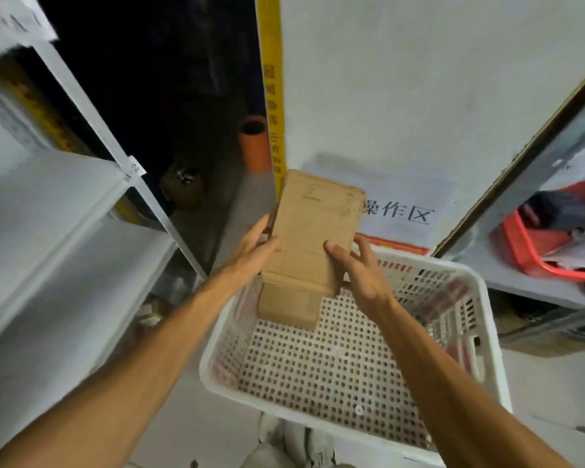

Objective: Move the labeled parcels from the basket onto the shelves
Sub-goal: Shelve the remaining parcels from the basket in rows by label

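Gripping the cardboard parcel [313,231] from either side, the left hand [254,246] and right hand [360,273] hold it tilted over the far end of the white perforated basket [495,349], probably to steady it and read its face. It seems clear of the rim, with open room toward the white shelves [48,201] on the left.

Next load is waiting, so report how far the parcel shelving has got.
Done: the white basket shows only bare perforated floor, so any other parcels seem already out. In hand: the left hand and right hand grip one brown cardboard parcel at the basket's far left corner. Left: set it on the white shelves at the left.
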The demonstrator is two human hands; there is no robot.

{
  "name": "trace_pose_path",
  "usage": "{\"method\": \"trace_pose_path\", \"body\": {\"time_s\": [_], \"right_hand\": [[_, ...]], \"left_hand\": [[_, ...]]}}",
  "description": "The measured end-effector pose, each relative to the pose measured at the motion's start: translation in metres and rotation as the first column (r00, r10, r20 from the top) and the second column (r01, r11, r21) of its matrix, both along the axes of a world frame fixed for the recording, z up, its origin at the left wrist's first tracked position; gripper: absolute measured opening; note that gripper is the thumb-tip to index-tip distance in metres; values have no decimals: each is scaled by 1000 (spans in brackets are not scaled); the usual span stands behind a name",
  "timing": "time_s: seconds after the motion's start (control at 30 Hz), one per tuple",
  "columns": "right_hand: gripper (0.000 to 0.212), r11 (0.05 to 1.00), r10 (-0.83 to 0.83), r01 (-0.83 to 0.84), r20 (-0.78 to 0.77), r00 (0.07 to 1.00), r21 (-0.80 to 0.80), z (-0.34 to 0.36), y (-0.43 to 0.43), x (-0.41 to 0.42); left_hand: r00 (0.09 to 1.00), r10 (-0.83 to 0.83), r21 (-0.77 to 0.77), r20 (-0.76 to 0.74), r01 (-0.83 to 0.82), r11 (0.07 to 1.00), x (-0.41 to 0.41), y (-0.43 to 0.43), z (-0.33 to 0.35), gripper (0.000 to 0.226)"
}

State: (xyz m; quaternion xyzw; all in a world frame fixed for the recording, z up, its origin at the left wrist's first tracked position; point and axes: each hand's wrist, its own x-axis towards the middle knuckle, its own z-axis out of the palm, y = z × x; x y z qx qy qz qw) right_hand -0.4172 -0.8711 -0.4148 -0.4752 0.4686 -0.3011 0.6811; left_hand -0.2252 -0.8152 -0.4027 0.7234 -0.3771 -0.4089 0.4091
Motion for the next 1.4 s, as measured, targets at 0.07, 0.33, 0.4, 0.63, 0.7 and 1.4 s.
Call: {"method": "trace_pose_path", "body": {"time_s": [0.07, 0.33, 0.4, 0.63, 0.7, 1.4], "right_hand": [[44, 998, 39, -36, 46, 998, -51, 24, -6, 10], [47, 907, 330, -273, 137, 934, -321, 115, -17, 78], [49, 862, 405, -329, 134, 904, -385, 129, -4, 102], [79, 688, 587, -486, 20, 809, -539, 175, 56, 182], [102, 651, 633, -548, -24, 774, -525, 186, 77, 199], [74, 644, 763, -674, 250, 595, -361, 194, 143, 244]], "left_hand": [[1000, 8, -44, 20, -7, 999, 12, 8, 31, 76], [989, 135, -282, -57, -145, 948, 57, 71, 138, 107], [972, 225, -318, -62, -233, 919, 66, 94, 154, 110], [757, 654, -476, -13, -580, 661, 80, 153, 183, 91], [744, 659, -481, 107, -541, 690, 84, 167, 189, 98], [859, 388, -348, -334, -495, 796, 132, 274, 163, 103]]}}
